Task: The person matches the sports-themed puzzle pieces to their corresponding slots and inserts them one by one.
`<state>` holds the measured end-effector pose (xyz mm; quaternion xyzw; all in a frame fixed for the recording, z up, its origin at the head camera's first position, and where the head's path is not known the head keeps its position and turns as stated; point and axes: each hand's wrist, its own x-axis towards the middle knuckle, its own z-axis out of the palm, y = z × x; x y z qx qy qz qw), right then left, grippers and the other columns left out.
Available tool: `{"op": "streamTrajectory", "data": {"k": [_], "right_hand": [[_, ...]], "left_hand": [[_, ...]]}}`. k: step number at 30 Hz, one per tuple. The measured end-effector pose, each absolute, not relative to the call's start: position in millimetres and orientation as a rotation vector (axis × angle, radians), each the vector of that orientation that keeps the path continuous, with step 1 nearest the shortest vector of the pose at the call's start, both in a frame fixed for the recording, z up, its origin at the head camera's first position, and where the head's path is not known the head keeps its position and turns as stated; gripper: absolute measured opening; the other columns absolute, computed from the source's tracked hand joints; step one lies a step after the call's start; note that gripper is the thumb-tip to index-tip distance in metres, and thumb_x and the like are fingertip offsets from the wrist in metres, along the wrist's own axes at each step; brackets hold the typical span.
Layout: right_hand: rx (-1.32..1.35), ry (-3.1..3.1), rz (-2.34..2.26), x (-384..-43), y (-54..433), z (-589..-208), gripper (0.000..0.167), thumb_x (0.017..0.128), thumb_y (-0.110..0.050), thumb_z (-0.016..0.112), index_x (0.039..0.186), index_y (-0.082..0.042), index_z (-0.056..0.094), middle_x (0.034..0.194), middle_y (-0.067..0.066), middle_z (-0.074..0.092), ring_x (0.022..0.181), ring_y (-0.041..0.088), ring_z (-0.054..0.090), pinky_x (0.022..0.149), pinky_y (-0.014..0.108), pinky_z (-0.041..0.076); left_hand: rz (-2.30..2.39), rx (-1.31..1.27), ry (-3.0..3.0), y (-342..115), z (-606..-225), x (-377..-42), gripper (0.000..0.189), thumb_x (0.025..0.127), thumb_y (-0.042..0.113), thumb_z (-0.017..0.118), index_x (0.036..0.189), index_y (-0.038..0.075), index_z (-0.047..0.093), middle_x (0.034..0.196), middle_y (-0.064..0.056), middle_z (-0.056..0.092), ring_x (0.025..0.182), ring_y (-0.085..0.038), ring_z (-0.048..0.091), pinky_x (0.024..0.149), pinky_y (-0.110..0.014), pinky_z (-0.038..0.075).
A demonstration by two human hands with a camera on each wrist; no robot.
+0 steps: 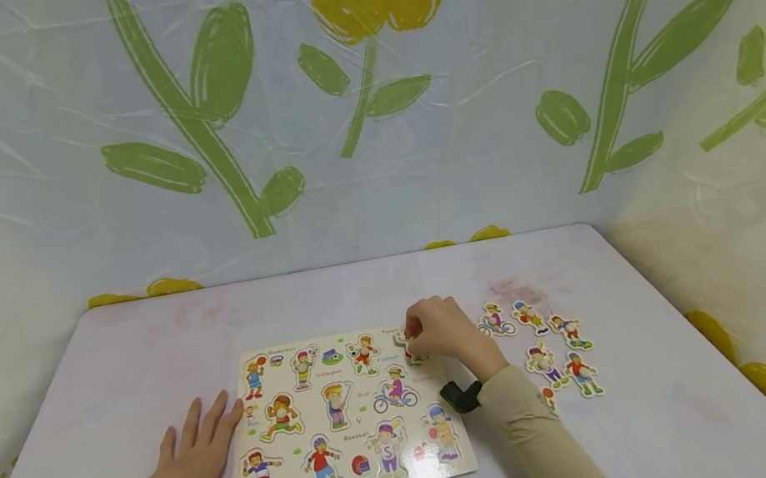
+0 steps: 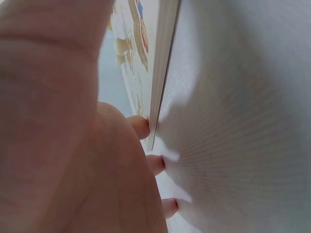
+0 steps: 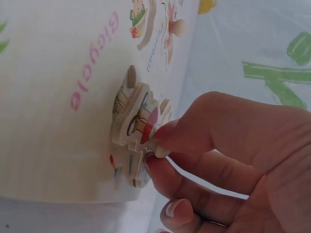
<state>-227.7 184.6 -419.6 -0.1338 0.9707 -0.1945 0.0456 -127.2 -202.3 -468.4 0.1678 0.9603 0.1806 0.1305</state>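
Note:
A wooden knob puzzle board (image 1: 290,459) with sports figures and printed words lies flat on the table. At its upper right corner, my right hand (image 1: 448,334) pinches the knob of a small figure puzzle piece (image 3: 141,119) between thumb and fingers. In the right wrist view the piece sits tilted over its cut-out, not flush. My left hand (image 1: 194,473) is spread flat at the board's left edge, its thumb by the near left corner. A fingertip (image 2: 140,127) touches the board's side in the left wrist view. Other figures fill the board's cut-outs.
Right of the board lie several loose pieces, among them a bicycle rider (image 1: 496,323) and a roller skater (image 1: 584,374). One piece (image 1: 548,396) is partly covered by the right sleeve. A flowered cloth (image 1: 478,172) hangs behind the pale table (image 1: 163,335).

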Motion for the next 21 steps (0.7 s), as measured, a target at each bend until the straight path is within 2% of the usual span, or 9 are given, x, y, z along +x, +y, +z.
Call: {"op": "streamTrajectory", "data": {"k": [3,10,17,21], "right_hand": [[-0.406,2.967,-0.588,-228,183,-421,0.015,0.074,-0.012,0.081,0.074,-0.016,0.066,0.067,-0.005,0.058,0.064,0.017,0.05,0.069,0.036,0.04],[-0.431,2.985,-0.557,-227,181,-421,0.015,0.074,-0.012,0.08,0.073,-0.017,0.065,0.067,-0.006,0.056,0.066,0.017,0.048,0.075,0.039,0.038],[-0.458,2.973,-0.586,-227,180,-422,0.015,0.073,-0.011,0.08,0.074,-0.016,0.066,0.068,-0.005,0.057,0.065,0.016,0.049,0.07,0.036,0.039],[-0.454,2.978,-0.573,-226,180,-422,0.016,0.073,-0.012,0.081,0.074,-0.015,0.066,0.068,-0.006,0.057,0.066,0.016,0.049,0.072,0.037,0.039]], "left_hand": [[0.544,0.499,2.81,-204,-472,-128,0.158,0.028,0.087,0.075,0.152,0.004,0.023,0.161,-0.025,0.01,0.145,-0.052,-0.006,0.101,-0.081,-0.006],[0.479,0.475,2.767,-201,-464,-127,0.156,0.033,0.083,0.08,0.154,0.003,0.021,0.161,-0.027,0.007,0.144,-0.054,-0.008,0.102,-0.08,-0.006],[0.492,0.484,2.762,-199,-458,-125,0.155,0.034,0.077,0.084,0.154,0.001,0.023,0.16,-0.028,0.008,0.143,-0.056,-0.005,0.102,-0.081,-0.004],[0.47,0.475,2.76,-198,-454,-125,0.154,0.035,0.074,0.086,0.154,0.001,0.022,0.161,-0.028,0.007,0.142,-0.057,-0.005,0.102,-0.081,-0.002]]}}
